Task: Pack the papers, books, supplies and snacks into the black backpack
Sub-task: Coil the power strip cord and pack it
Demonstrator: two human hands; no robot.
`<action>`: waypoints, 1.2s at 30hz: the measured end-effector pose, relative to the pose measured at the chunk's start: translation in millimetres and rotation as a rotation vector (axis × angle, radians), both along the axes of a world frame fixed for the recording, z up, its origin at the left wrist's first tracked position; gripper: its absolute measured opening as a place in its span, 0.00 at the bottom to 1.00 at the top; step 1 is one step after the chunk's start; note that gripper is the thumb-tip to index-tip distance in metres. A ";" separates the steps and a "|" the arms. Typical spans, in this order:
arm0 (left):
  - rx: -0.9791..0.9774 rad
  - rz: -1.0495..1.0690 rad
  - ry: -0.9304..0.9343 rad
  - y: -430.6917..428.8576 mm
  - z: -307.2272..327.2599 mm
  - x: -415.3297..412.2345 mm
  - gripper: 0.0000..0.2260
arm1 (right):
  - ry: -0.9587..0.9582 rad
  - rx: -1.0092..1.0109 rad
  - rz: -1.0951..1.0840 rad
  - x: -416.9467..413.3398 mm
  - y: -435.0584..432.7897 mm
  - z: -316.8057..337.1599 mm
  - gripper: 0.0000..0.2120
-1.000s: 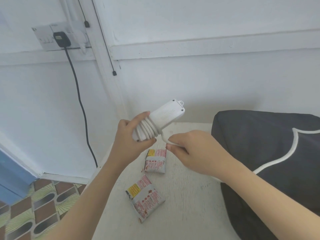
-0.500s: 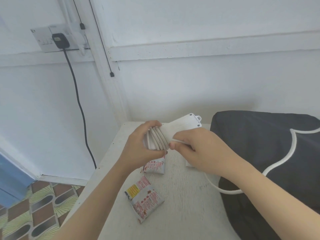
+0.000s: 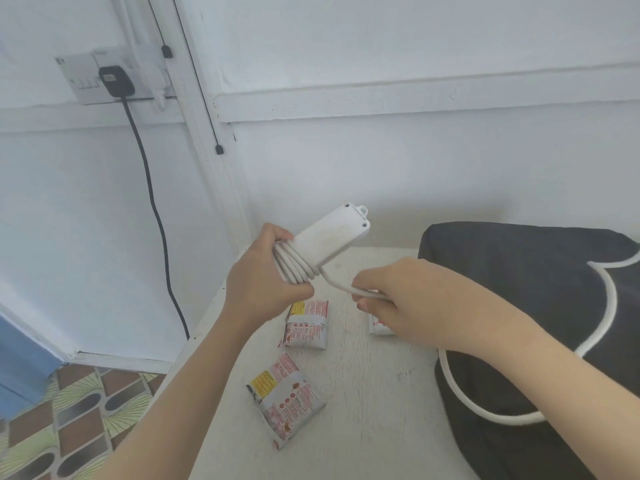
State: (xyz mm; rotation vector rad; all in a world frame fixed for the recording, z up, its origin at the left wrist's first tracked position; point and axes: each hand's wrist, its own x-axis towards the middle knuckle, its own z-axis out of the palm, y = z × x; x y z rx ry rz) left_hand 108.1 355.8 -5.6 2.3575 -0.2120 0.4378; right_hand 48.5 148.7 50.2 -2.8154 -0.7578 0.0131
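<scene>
A white power strip (image 3: 330, 239) is held up over the table's far end, with several turns of its white cord wound round its lower end. My left hand (image 3: 268, 282) grips the strip over those coils. My right hand (image 3: 398, 299) pinches the loose cord (image 3: 337, 284), which trails back across the black backpack (image 3: 519, 289) lying at the right. Two snack packets (image 3: 308, 323) (image 3: 285, 398) lie flat on the table below my hands. A third packet (image 3: 377, 327) is mostly hidden under my right hand.
The white table (image 3: 363, 427) stands against a white wall. Its left edge drops to a patterned tile floor (image 3: 69, 417). A wall socket (image 3: 110, 77) with a black plug and hanging black cable is at the upper left.
The power strip rose from low over the table to a higher, tilted position. My right hand drew the loose cord out to the right and lower.
</scene>
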 end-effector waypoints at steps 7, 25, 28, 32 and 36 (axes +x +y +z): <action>0.302 -0.062 -0.097 -2.2 4.1 6.7 0.39 | -0.497 -0.220 0.066 5.4 4.0 15.7 0.11; -0.328 -0.593 0.033 -24.4 23.5 -57.2 0.34 | 0.614 0.856 -0.220 69.1 -39.9 23.3 0.12; -0.478 -0.543 0.036 -27.8 18.3 -57.3 0.33 | 0.717 1.075 -0.078 73.2 -38.0 -4.4 0.27; -0.587 -0.400 0.008 -32.5 8.0 -52.7 0.34 | 0.714 1.259 0.053 58.0 -34.7 -27.8 0.15; -0.665 -0.357 -0.008 -43.1 1.6 -52.0 0.35 | 0.757 1.294 0.140 41.9 -25.3 -36.6 0.18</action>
